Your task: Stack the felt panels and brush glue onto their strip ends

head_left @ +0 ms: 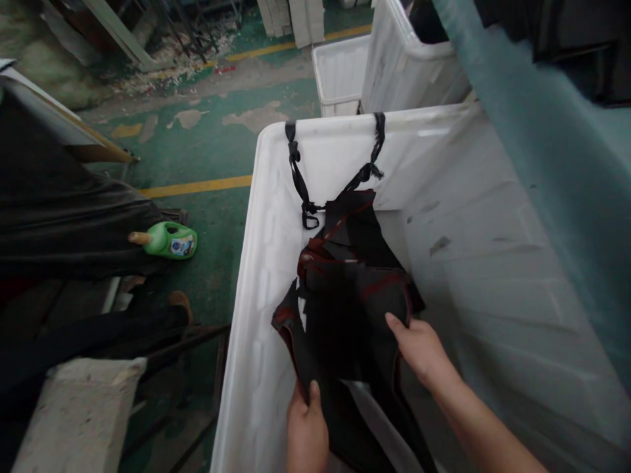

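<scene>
Cloth [330,322]: black, red along some edges, inside the white bin [473,263], right in front of me. Can't tell if it's one piece or several overlapping.

My left hand [308,427] is at the cloth's 7 o'clock, thumb on its near-left edge, the other fingers mostly hidden round the outside. Grip is narrow, edge pinched between. My right hand [424,348] sits at the cloth's 4 o'clock, thumb laid over the right edge, other fingers curled beneath and partly hidden; also holding. So the cloth spans between my two hands, runs away from my fingers toward 12, and its near strips drop between my wrists toward 6. Too dark in the middle to make out folds.

At 12, a knotted black strap [294,155] hangs in a loop from the bin's far rim, its low point just beside the cloth's far end.

Outside: second bin [414,79] at 1 o'clock, small bin [342,69] at 12, teal sheet [562,171] at 2, green bottle [172,240] on the floor toward 10, pale block [79,414] at 8.
</scene>
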A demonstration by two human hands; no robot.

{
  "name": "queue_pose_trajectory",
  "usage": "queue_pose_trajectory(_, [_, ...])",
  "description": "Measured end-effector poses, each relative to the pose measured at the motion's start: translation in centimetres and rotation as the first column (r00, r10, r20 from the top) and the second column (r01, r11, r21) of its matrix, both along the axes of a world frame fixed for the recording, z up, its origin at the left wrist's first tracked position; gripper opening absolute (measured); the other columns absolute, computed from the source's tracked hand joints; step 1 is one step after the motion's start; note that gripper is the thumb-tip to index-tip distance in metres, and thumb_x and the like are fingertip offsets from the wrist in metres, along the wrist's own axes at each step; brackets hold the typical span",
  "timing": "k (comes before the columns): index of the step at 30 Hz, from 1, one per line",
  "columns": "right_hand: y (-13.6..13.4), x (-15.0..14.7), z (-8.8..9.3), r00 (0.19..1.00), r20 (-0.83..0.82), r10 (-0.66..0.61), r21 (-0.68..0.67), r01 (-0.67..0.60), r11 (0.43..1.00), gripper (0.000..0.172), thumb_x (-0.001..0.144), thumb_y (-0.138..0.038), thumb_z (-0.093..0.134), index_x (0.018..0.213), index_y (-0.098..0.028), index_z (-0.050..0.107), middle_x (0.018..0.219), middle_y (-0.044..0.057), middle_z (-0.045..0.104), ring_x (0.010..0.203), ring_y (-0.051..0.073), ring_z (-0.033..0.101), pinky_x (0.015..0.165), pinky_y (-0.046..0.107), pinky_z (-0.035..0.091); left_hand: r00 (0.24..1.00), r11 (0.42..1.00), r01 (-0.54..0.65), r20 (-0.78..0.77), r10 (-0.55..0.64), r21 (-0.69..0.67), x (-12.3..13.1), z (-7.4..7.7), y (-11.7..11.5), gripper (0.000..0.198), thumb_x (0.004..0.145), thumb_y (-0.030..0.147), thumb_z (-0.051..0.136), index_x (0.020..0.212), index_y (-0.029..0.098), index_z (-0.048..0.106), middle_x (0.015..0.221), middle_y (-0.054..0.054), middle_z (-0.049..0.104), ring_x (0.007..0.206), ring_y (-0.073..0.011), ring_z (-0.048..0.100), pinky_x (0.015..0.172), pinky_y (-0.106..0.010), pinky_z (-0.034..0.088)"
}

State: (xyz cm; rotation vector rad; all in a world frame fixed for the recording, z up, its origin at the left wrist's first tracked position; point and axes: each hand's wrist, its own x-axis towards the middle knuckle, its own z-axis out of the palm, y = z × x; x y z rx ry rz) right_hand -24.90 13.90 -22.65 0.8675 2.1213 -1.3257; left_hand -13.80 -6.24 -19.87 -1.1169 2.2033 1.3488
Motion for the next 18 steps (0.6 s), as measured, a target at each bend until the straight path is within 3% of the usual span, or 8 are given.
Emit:
queue_pose_trajectory(3, [-5.7,0.5,1.4,0.961,-0.017,0.276,-0.025,-0.276,0.961,0.039,0.08,-0.044,0.044,0.064,-0.016,0.065,0.062,0.01,0.065,0.067,0.025,0.063,0.059,0.03,0.044,0.999,0.994,0.044,-0.02,-0.042,0.1,0.1,-0.4,0.9,0.041,0.083,0.031,0.04,0.116,0.01,0.054,0.123,-0.013,0.055,0.122,-0.0213,0.044,0.105,-0.03,0.032])
queue_pose_trajectory(6, [-10.8,1.6,1.9,0.924,-0.109,0.368,-0.132,-0.38,0.916,0.033,0.084,-0.036,0.041,0.072,-0.015,0.064,0.07,0.011,0.067,0.072,0.024,0.063,0.064,0.029,0.044,0.992,0.981,0.09,-0.105,-0.073,0.17,-0.7,-0.2,0.7,0.041,0.082,0.029,0.043,0.117,0.012,0.054,0.125,-0.011,0.054,0.125,-0.0205,0.04,0.108,-0.031,0.026])
queue_pose_trajectory(9, [-13.1,3.1,1.6,0.913,-0.185,0.364,-0.175,-0.395,0.902,0.027,0.084,-0.028,0.041,0.078,-0.014,0.063,0.074,0.01,0.067,0.072,0.021,0.062,0.066,0.027,0.044,0.99,0.992,0.063,-0.13,-0.048,0.109,-2.0,0.3,-0.2,0.035,0.08,0.028,0.047,0.11,0.015,0.059,0.119,-0.009,0.059,0.125,-0.0205,0.04,0.11,-0.031,0.023])
queue_pose_trajectory(12, [-13.3,4.5,1.3,0.911,-0.237,0.337,-0.272,-0.395,0.877,0.027,0.085,-0.023,0.038,0.08,-0.015,0.063,0.073,0.008,0.065,0.07,0.019,0.061,0.065,0.026,0.044,0.996,0.997,0.012,-0.093,-0.005,0.075,-2.9,0.8,-0.9,0.03,0.08,0.029,0.048,0.102,0.015,0.063,0.114,-0.011,0.061,0.124,-0.0216,0.041,0.109,-0.031,0.024])
queue_pose_trajectory(15, [-13.0,5.3,1.4,0.944,-0.243,0.225,-0.391,-0.308,0.867,0.034,0.088,-0.032,0.036,0.084,-0.014,0.064,0.076,0.009,0.065,0.071,0.02,0.06,0.069,0.029,0.046,0.999,0.997,-0.029,-0.037,0.032,0.068,-3.1,0.9,-1.0,0.028,0.078,0.03,0.052,0.098,0.014,0.064,0.114,-0.013,0.061,0.121,-0.0233,0.045,0.107,-0.031,0.027])
queue_pose_trajectory(18, [-13.1,5.9,1.6,0.97,-0.215,0.114,-0.613,-0.225,0.757,0.046,0.089,-0.048,0.035,0.093,-0.014,0.065,0.09,0.01,0.066,0.089,0.022,0.059,0.087,0.033,0.043,0.998,0.997,-0.053,-0.034,0.054,0.05,-2.9,0.6,-1.0,0.032,0.075,0.032,0.057,0.101,0.014,0.062,0.116,-0.013,0.06,0.12,-0.0236,0.045,0.106,-0.031,0.028])
